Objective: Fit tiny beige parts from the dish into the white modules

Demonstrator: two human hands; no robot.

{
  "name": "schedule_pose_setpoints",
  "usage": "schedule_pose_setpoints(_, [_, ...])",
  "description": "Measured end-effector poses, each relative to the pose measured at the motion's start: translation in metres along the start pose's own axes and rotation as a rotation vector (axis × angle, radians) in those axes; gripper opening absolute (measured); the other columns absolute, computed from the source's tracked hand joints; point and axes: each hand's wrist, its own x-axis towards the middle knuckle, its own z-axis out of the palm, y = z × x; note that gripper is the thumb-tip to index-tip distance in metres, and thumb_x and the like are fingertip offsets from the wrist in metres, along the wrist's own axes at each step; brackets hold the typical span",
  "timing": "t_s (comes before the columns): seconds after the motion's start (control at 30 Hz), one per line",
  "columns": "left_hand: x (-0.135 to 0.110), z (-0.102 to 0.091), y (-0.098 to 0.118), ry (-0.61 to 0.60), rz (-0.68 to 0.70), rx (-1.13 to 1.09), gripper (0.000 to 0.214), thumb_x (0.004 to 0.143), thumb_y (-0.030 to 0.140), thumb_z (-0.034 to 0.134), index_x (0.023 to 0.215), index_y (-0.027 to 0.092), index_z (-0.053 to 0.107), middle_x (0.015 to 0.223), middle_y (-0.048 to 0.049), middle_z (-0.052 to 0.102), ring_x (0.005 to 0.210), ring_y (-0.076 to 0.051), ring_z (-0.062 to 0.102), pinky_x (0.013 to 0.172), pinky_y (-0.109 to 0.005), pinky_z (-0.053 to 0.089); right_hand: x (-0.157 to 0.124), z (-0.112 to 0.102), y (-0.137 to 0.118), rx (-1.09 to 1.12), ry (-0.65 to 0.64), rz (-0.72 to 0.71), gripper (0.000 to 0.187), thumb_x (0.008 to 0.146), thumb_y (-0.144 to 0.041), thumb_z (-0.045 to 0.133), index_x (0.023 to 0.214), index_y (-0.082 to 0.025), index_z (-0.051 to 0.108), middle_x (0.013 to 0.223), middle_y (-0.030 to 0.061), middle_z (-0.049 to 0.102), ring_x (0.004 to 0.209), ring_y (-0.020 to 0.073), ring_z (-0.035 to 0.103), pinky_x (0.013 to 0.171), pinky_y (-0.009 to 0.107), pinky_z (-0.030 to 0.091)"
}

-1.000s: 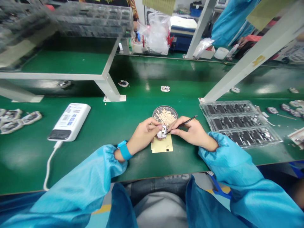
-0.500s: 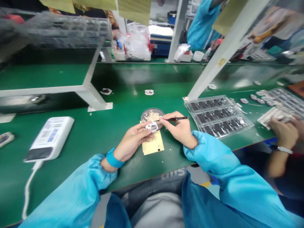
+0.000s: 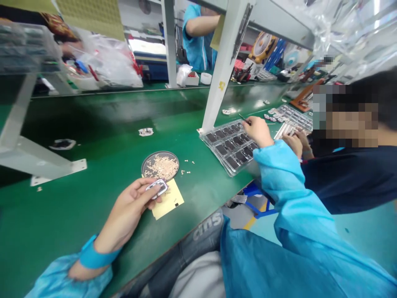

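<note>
Left hand (image 3: 130,209) pinches a rounded white casing (image 3: 163,187) beneath its thumb. Right hand (image 3: 259,131) grips a slim dark rod (image 3: 243,118).

Only lettering I can make out: big pale letters (image 3: 207,225) on the dark trouser leg (image 3: 173,260), between the left hand (image 3: 132,208) and right hand (image 3: 259,131), nearer the wearer. Looks like "SUP" from this angle; orientation unclear, can't confirm. Yellow sheet (image 3: 93,16) hanging beyond the left hand: patterned rows, too blurred to read.
</note>
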Motion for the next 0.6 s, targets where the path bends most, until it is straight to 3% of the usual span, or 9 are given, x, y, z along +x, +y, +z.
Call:
schedule_pose_setpoints(0.1, [0.000, -0.003, -0.001, 0.004, 0.004, 0.026, 0.049, 0.073, 0.045, 0.085, 0.106, 0.015, 0.068, 0.079, -0.0023, 0.065, 0.063, -0.009, 0.052, 0.053, -0.016, 0.043, 0.025, 0.009, 0.045, -0.116, -0.111, 0.168, 0.039, 0.079, -0.039, 0.077, 0.104, -0.010, 0.073, 0.107, 0.0242, 0.071, 0.105, 0.0352, 0.068, 0.089, 0.043, 0.051])
schedule_pose_setpoints(0.23, [0.002, -0.005, -0.004, -0.014, 0.013, 0.074, 0.048, 0.077, 0.047, 0.081, 0.109, 0.013, 0.070, 0.076, -0.0024, 0.063, 0.059, -0.008, 0.048, 0.050, -0.017, 0.038, 0.029, 0.028, 0.074, -0.121, -0.144, 0.179, 0.043, 0.083, -0.043, 0.073, 0.115, -0.015, 0.073, 0.113, 0.0209, 0.071, 0.105, 0.0310, 0.068, 0.087, 0.038, 0.050])
schedule_pose_setpoints(0.43, [0.002, -0.005, -0.006, -0.012, 0.039, 0.069, 0.040, 0.077, 0.045, 0.081, 0.103, 0.016, 0.072, 0.079, -0.0039, 0.067, 0.060, -0.009, 0.052, 0.050, -0.017, 0.038, 0.043, 0.030, 0.080, -0.097, -0.212, 0.103, 0.037, 0.078, -0.038, 0.078, 0.110, -0.021, 0.076, 0.103, 0.0085, 0.075, 0.093, 0.0217, 0.069, 0.080, 0.027, 0.048])
schedule_pose_setpoints(0.6, [-0.003, -0.004, -0.004, -0.031, 0.070, 0.048, 0.036, 0.077, 0.043, 0.081, 0.098, 0.016, 0.074, 0.080, -0.0059, 0.069, 0.061, -0.012, 0.057, 0.048, -0.018, 0.035, 0.047, 0.016, 0.060, -0.127, -0.170, 0.074, 0.027, 0.074, -0.031, 0.079, 0.094, -0.012, 0.076, 0.095, 0.0149, 0.075, 0.089, 0.0274, 0.069, 0.076, 0.032, 0.048])
